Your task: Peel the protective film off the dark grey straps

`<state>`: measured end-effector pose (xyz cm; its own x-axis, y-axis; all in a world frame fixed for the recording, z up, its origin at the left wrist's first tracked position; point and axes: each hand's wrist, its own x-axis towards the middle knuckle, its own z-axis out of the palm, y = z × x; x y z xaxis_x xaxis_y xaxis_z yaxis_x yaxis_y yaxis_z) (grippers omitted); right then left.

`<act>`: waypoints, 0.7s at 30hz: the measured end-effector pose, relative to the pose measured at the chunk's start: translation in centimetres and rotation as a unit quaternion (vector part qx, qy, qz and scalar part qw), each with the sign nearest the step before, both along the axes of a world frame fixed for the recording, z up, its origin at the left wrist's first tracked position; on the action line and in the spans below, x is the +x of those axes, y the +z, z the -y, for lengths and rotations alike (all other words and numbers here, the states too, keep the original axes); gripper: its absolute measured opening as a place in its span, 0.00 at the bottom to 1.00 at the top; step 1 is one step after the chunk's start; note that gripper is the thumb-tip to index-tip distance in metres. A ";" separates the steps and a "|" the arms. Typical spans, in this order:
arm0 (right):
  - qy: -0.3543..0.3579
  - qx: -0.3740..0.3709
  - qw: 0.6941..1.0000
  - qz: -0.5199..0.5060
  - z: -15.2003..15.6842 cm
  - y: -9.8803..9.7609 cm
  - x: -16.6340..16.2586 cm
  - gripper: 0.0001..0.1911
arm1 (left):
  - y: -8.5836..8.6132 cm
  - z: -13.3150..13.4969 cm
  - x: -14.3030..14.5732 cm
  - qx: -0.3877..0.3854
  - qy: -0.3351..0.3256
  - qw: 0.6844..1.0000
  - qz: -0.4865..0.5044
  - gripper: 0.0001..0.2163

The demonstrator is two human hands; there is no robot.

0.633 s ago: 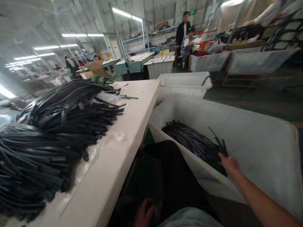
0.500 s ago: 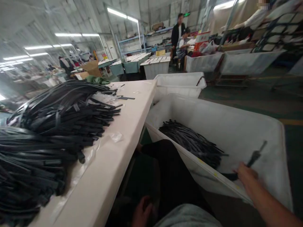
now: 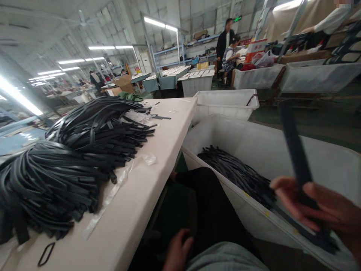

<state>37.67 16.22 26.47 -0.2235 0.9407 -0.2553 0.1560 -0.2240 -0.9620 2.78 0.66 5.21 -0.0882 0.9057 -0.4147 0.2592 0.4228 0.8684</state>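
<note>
Head view shows your right hand (image 3: 318, 210) with fingers closed around a black strap (image 3: 295, 150), held up above the white bin (image 3: 282, 150) of straps beside the surface (image 3: 158, 150), while your left hand (image 3: 177, 254) rests loosely curled on your lap.

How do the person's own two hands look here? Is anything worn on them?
Both hands are bare: no gloves, rings or watch show. The right hand is close to the camera, large and blurred, with no sleeve in view. Only part of the left hand shows at the bottom edge, beside grey fabric; its wrist is out of view.
</note>
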 end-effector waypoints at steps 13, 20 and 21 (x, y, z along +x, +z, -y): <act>0.417 -0.039 0.908 0.001 5.2 -9.0 -20.3 0.36 | 13.9 -3.0 0.7 0.162 0.240 0.929 0.233 0.19; 0.407 -0.093 0.908 0.021 6.8 -10.4 -19.8 0.41 | 13.0 -2.7 0.6 0.113 0.225 0.926 0.281 0.21; 0.403 -0.093 0.910 0.021 6.7 -10.8 -19.7 0.42 | 13.0 -2.5 0.6 0.111 0.210 0.931 0.276 0.20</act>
<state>17.96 9.47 15.67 -0.8085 0.4148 -0.4174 0.3773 -0.1790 -0.9086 3.36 3.16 18.17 -0.2828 0.9084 -0.3079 -0.3995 0.1803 0.8988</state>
